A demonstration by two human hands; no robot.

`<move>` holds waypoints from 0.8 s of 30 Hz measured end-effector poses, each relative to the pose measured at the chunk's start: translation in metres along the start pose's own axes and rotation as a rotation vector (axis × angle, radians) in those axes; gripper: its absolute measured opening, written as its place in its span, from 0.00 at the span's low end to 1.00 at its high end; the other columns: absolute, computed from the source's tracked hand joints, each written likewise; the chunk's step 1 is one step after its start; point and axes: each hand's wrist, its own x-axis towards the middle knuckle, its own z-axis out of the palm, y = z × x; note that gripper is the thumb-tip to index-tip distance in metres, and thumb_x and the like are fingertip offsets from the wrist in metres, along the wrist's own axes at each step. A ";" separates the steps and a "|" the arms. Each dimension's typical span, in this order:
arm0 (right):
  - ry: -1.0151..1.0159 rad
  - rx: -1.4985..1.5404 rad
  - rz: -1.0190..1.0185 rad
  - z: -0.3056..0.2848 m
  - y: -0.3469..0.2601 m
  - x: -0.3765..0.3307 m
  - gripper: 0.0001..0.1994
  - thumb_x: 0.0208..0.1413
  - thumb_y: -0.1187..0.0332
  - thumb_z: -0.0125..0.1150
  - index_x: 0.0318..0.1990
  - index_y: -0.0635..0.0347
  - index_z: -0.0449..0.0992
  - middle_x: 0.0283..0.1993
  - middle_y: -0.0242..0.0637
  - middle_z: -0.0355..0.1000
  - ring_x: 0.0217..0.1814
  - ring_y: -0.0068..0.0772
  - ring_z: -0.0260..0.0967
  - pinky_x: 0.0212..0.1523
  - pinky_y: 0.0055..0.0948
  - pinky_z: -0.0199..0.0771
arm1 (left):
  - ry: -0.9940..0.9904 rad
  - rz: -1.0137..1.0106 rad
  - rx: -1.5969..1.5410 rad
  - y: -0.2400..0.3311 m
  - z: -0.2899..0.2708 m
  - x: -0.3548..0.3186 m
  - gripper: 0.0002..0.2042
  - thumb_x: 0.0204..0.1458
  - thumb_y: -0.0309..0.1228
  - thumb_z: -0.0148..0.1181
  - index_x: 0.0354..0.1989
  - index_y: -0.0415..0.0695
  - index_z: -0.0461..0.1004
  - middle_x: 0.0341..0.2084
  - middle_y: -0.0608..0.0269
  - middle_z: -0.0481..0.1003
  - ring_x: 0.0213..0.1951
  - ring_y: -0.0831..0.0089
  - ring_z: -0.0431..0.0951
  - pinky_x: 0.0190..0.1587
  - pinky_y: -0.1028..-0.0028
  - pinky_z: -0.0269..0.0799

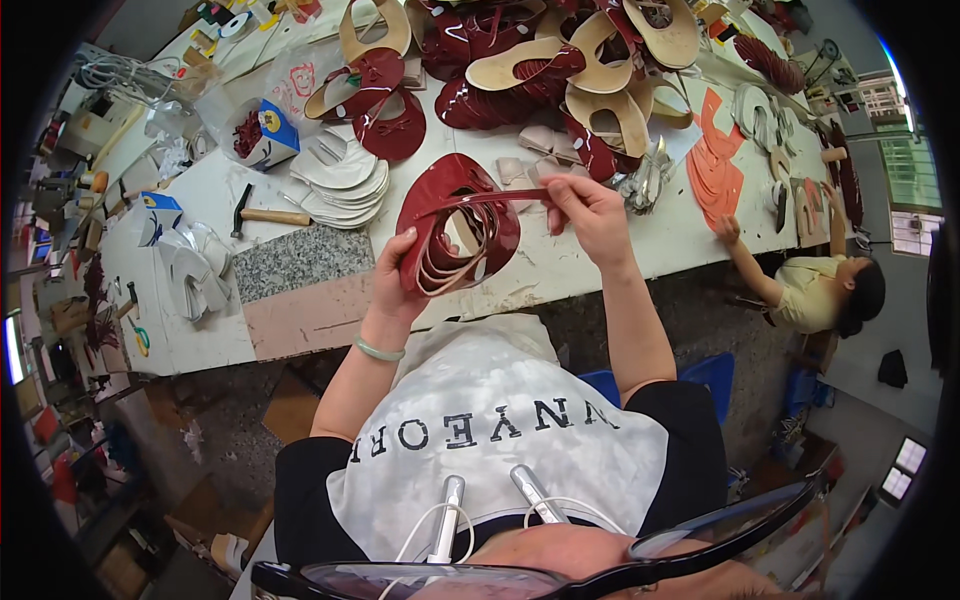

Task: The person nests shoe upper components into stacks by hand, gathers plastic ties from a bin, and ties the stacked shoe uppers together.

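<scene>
While our left hand (393,277) clasps the red shoe uppers (424,197), our right hand (592,217) pinches a strap (522,196).
We hold the uppers (glossy, layered together) above the near part of the white table (205,345), left thumb and fingers clamped on their left side; the strap runs rightward into our closed right fingertips. Left of them, we see a hammer (275,216).

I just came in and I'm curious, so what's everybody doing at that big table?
One person's left hand holds a bundle of shiny dark red pieces above the white table. Their right hand pinches a thin red strip stretching out from the bundle. More red and tan pieces are heaped behind. Off to the right, another person has a hand beside some orange pieces.
</scene>
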 end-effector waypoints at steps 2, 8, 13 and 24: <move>-0.102 0.125 0.169 0.011 0.004 -0.008 0.13 0.57 0.68 0.55 0.43 0.69 0.73 0.28 0.39 0.74 0.27 0.26 0.73 0.29 0.21 0.75 | 0.031 0.021 -0.133 0.000 -0.011 0.002 0.20 0.52 0.40 0.47 0.48 0.38 0.68 0.38 0.54 0.75 0.38 0.66 0.77 0.47 0.64 0.73; -0.175 0.428 0.473 0.055 0.036 -0.028 0.09 0.55 0.68 0.57 0.39 0.66 0.70 0.30 0.42 0.74 0.26 0.30 0.74 0.26 0.23 0.75 | 0.082 0.057 -0.114 -0.002 -0.002 0.007 0.19 0.52 0.42 0.46 0.46 0.42 0.68 0.38 0.57 0.75 0.41 0.66 0.76 0.49 0.62 0.70; -0.041 0.500 0.402 0.063 0.043 -0.027 0.10 0.54 0.67 0.59 0.35 0.64 0.67 0.26 0.39 0.72 0.21 0.28 0.72 0.20 0.22 0.71 | 0.093 0.047 -0.066 -0.004 0.012 0.013 0.17 0.53 0.42 0.45 0.42 0.43 0.70 0.34 0.61 0.75 0.38 0.69 0.76 0.46 0.62 0.72; 0.554 -1.131 -0.337 -0.061 0.093 0.065 0.25 0.42 0.59 0.67 0.46 0.60 0.67 0.41 0.42 0.69 0.41 0.45 0.69 0.42 0.37 0.69 | 0.083 0.061 -0.044 -0.017 -0.001 0.021 0.17 0.55 0.41 0.46 0.45 0.41 0.69 0.38 0.58 0.75 0.44 0.65 0.75 0.52 0.61 0.68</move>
